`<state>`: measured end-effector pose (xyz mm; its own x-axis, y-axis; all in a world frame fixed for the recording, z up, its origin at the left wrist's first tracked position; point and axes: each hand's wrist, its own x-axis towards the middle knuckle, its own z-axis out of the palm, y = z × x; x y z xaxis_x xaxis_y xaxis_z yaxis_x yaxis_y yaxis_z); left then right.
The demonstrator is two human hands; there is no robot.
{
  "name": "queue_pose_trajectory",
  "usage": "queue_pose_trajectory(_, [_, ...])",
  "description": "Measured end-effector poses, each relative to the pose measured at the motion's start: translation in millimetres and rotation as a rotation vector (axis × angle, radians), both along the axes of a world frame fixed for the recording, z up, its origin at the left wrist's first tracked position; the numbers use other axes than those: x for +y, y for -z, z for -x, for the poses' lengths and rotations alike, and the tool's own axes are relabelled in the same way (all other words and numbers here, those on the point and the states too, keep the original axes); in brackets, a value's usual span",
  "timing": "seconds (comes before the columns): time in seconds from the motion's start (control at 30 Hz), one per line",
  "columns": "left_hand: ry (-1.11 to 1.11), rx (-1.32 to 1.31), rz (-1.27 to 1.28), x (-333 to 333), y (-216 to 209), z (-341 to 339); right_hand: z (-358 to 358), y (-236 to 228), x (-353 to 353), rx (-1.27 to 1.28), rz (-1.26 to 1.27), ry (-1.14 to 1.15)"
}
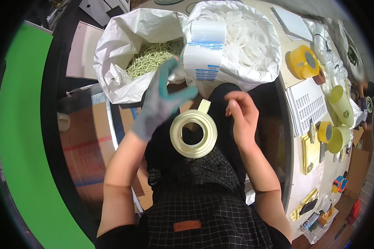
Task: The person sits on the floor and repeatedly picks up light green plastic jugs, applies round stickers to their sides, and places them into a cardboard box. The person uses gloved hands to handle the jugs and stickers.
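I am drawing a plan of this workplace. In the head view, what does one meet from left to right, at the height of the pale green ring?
Green surface, cardboard, gloved left hand, pale green ring, bare right hand, printed sheets.

Both forearms (pixel 122 170) reach forward, apart
Gloved left hand (pixel 160 97) spreads wide; bare right hand (pixel 244 114) curls loosely inward.

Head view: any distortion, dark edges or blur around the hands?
Head view, rim: corners go black, and the green surface bows; head view, centre: the pale ring-shaped part looks fairly clear, the gloved left hand slightly soft, the bare right hand clearer.
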<state>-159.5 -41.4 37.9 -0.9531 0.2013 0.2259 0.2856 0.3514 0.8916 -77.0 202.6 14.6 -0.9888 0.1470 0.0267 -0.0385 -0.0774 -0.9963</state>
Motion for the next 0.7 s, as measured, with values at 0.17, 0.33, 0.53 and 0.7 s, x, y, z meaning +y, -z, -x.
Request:
queue_pose_trajectory(0.17, [0.129,-0.463,-0.204,4,62,84,54,41,-17,0.035,0.092,0.048])
queue_pose_trajectory(0.33, [0.072,-0.474,-0.264,-7,70,63,87,43,-22,-0.187,0.305,-0.065])
queue_pose_trajectory(0.53, [-0.044,0.495,0.462,25,28,58,94,42,-29,-0.214,0.386,-0.029])
queue_pose_trajectory(0.7, [0.054,0.715,0.662,40,21,68,94,43,-26,-0.191,0.341,-0.079])
